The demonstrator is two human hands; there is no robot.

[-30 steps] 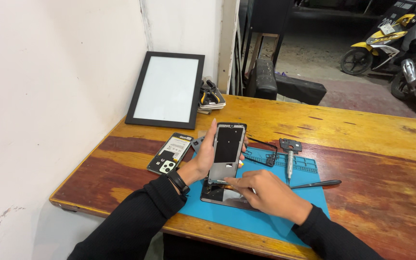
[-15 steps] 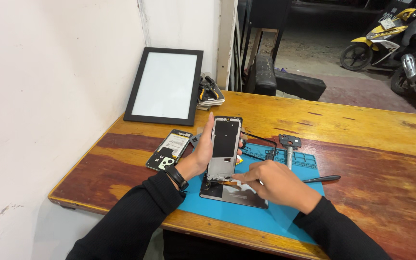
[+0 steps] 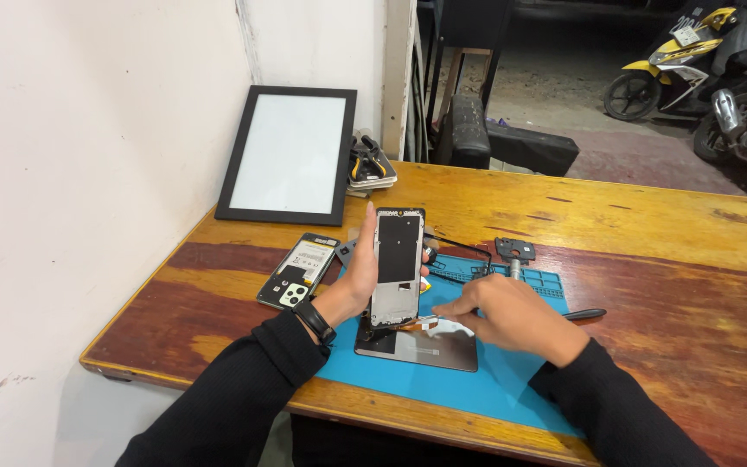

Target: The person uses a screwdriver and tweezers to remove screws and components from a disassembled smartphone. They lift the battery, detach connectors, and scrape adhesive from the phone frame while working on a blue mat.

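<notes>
view: head cam, looking down at wooden table [image 3: 650,233]
left hand [image 3: 358,275]: fingers wrapped round phone frame [image 3: 397,266], holds it upright, lower end at the mat
right hand [image 3: 503,313]: loosely curled, knuckles up, fingertips at the orange flex [image 3: 415,323] under the frame; can't tell if it pinches anything
panel [image 3: 421,344]: dark slab flat on blue mat [image 3: 477,385], just below both hands, frame's lower end meets it
back cover [image 3: 298,270]: left of left hand, flat on table, camera cutouts toward me
pen tool [image 3: 583,315]: just right of right hand, on mat edge
screwdriver [image 3: 514,256]: beyond right hand
white screen [image 3: 289,156]: black frame, leaning on wall, beyond left hand
scooters [image 3: 693,60]: far back right, on the floor
</notes>
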